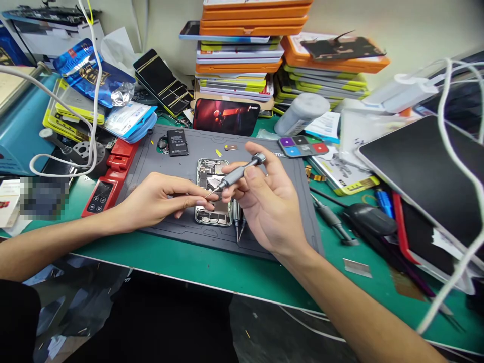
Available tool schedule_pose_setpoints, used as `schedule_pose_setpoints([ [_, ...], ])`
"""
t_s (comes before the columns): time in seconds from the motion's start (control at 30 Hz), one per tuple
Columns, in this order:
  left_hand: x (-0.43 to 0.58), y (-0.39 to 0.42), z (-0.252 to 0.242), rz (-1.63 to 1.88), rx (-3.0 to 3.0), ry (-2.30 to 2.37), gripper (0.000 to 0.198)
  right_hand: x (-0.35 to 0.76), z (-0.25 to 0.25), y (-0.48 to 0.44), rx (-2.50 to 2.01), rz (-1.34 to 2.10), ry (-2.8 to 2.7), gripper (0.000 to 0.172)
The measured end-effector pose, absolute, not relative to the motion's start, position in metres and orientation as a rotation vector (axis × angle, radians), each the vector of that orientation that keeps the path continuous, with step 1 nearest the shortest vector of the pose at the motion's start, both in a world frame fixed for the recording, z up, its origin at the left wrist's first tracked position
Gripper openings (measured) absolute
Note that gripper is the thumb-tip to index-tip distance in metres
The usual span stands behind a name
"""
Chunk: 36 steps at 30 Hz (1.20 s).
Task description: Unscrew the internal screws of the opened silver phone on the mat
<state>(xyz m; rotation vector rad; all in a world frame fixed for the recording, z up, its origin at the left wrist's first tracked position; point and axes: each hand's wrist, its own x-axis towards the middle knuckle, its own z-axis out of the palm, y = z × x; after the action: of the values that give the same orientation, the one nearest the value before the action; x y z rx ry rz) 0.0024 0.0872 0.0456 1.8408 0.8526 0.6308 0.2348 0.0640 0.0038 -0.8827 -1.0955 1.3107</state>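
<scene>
My right hand (266, 204) grips a grey precision screwdriver (236, 175) between thumb and fingers, its cap end up to the right and its thin bit pointing down to the left. The bit reaches the fingertips of my left hand (161, 199), which are pinched together; what is between them is too small to make out. Beneath both hands lies an opened phone (214, 218) with its inner parts bare, partly covered by the fingers. Right beside the phone, more screwdrivers (236, 217) lie on the grey work mat (181, 234), partly behind my right hand.
On the mat's far side are a phone battery (177, 142) and a propped phone with a lit screen (226, 117). A red device (102, 197) borders the left. Rightward lie another screwdriver (329, 218), a black computer mouse (369, 219) and white cables (456, 166). Stacked orange cases (253, 27) stand behind.
</scene>
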Motion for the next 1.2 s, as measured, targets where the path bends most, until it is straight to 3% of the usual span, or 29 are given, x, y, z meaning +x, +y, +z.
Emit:
schedule_pose_setpoints([
  [0.33,0.0025,0.0864,0.0453,0.629,1.849,0.856,0.033,0.2334,0.0075,0.0615,-0.879,1.303,-1.106,0.039],
  [1.2,0.0024,0.0873,0.0437,0.660,1.914,0.819,0.021,0.2344,0.0049,0.0633,-0.887,1.415,-1.010,0.039],
])
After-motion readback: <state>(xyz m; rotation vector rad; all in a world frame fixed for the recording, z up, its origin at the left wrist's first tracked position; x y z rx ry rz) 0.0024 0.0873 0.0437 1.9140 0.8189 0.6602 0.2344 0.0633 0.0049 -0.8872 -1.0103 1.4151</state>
